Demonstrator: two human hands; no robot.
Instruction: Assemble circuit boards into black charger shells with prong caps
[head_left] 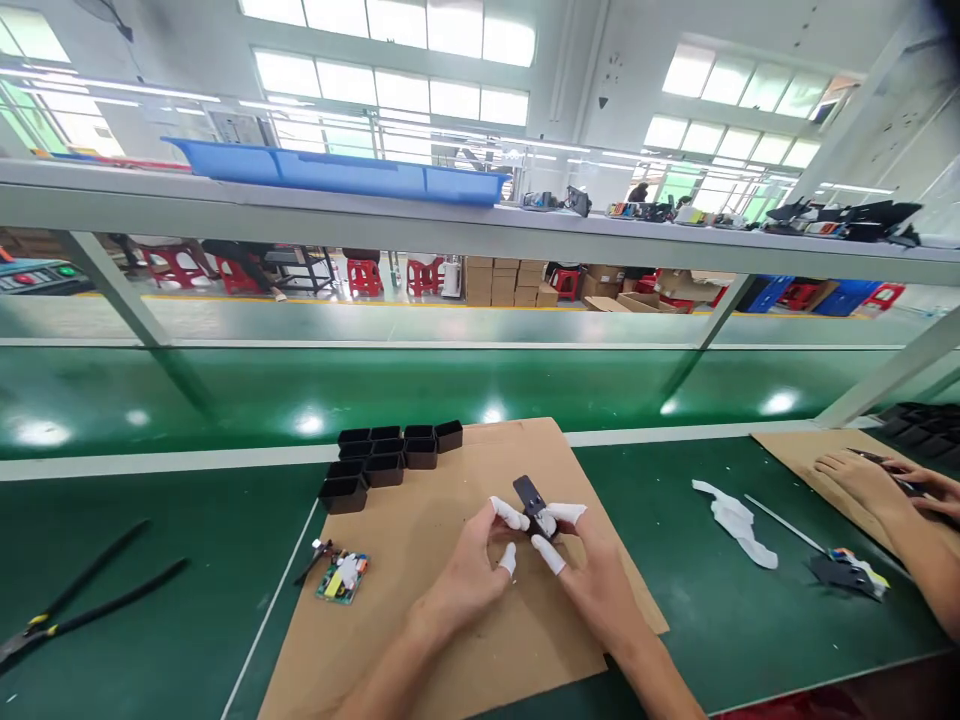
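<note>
A black plastic part (529,492), a narrow plate with a wider lower end, is pinched in my right hand (600,570) above the cardboard sheet (420,590). White finger cots cover the fingertips of both hands, and a whitish bit shows on the part between the right fingers. My left hand (472,560) is on the near left side, its index fingertip against the part's edge. The left thumb stays apart from that finger, with a gap between them. Left of my hands lies a small circuit board (343,577) with yellow and white components and a black lead.
Several black open boxes (385,468) stand at the cardboard's far left corner. Long-handled pliers (90,590) lie left. To the right are a crumpled white strip (735,522), a black part with a board (847,575), and a co-worker's hands (885,485). A shelf carries a blue tray (345,175).
</note>
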